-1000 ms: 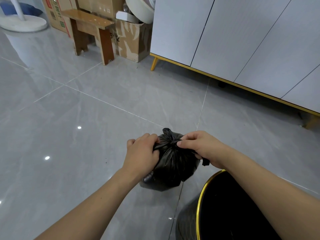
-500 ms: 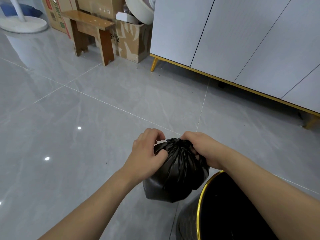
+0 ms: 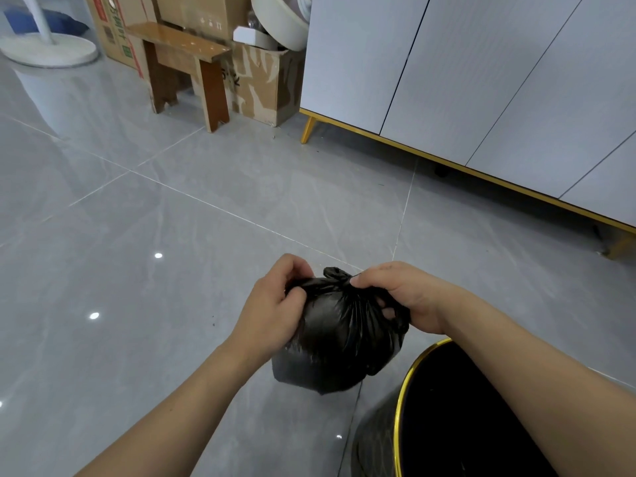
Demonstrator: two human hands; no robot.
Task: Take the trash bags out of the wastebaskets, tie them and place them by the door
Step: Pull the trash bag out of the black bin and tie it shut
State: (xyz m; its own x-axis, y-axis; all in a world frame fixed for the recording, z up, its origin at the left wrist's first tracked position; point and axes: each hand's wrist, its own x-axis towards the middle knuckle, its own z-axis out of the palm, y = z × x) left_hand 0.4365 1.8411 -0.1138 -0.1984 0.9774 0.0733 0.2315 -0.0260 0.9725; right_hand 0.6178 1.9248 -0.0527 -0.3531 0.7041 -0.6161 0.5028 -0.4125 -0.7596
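One black trash bag [image 3: 339, 342], left hand [image 3: 275, 304] and right hand [image 3: 402, 294] both pinching its knotted neck, one gold-rimmed wastebasket [image 3: 409, 373] beside it

Two bare forearms coming in from the bottom edge, no sleeves showing, left hand [image 3: 275, 304] and right hand [image 3: 402, 294] without rings, watch or gloves.

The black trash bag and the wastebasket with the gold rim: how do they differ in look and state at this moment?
The black trash bag is soft, wrinkled and gathered shut at its top; the wastebasket is rigid, with its mouth open. The left hand and the right hand grip the bag; no hand touches the wastebasket. The bag is plain black; the wastebasket has a gold rim. Both are dark.
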